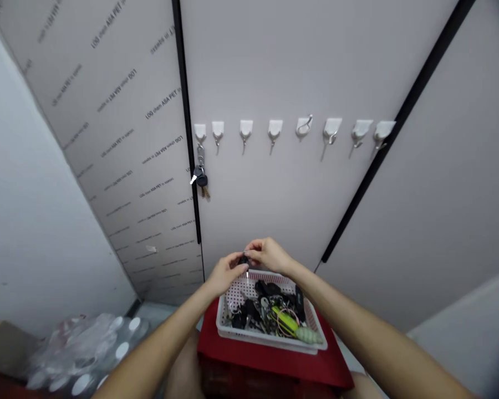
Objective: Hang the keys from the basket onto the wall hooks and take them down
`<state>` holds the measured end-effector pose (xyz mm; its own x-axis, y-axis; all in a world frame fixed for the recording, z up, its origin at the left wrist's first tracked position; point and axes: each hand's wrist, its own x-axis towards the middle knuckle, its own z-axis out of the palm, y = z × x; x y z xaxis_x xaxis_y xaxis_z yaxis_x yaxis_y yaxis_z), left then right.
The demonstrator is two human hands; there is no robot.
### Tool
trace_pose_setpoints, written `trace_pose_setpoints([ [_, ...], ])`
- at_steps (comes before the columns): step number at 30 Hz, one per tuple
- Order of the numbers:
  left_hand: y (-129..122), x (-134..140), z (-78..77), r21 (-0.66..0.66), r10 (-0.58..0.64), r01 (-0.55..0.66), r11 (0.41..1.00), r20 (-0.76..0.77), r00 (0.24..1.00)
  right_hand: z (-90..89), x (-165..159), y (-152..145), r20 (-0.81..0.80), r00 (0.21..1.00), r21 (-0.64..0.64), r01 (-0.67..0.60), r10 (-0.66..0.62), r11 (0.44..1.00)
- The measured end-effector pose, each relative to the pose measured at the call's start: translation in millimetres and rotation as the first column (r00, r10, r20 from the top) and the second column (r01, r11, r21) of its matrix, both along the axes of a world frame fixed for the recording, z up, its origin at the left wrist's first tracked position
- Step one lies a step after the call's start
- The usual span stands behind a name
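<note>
Above the far edge of a white plastic basket, my two hands meet at a small key with a black head. My left hand pinches the key, its metal blade pointing down. The fingertips of my right hand are closed at the top of the key, perhaps on a thin ring too small to make out. Inside the basket lie several keys, black key fobs, a yellow-green item, a pink ring and a pale green ribbed piece.
White hooks run in a row across the grey panel. From the leftmost hangs a key bunch. Red cloth lies under the basket. Wrapped plastic bottles stand at lower left. Black strips edge the panel.
</note>
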<state>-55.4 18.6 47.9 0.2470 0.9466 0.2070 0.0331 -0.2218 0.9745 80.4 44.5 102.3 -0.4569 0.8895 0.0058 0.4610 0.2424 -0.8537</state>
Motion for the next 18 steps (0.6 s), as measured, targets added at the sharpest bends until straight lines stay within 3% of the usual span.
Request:
trace_pose_setpoints([
  [2,4.3,2.7,13.2,-0.068,0.016,-0.007,0.998,0.128,0.992,14.4,-3.5,4.7,-0.089,0.995,0.0,0.035,-0.035,0.999],
  [5,11.6,0.6,44.0,-0.121,0.169,-0.146,0.982,0.214,0.962,41.8,-12.7,13.9,-0.21,0.975,0.039,0.085,-0.075,0.996],
  [12,38.0,-14.5,130.8,0.119,0.302,-0.377,0.919,0.404,0.863,123.3,-54.9,36.3,-0.495,0.858,0.167,0.252,-0.14,0.953],
  [18,67.1,-33.6,174.8,0.154,0.343,-0.475,0.867,0.506,0.791,164.6,-90.4,59.8,-0.528,0.842,0.336,0.329,-0.112,0.882],
])
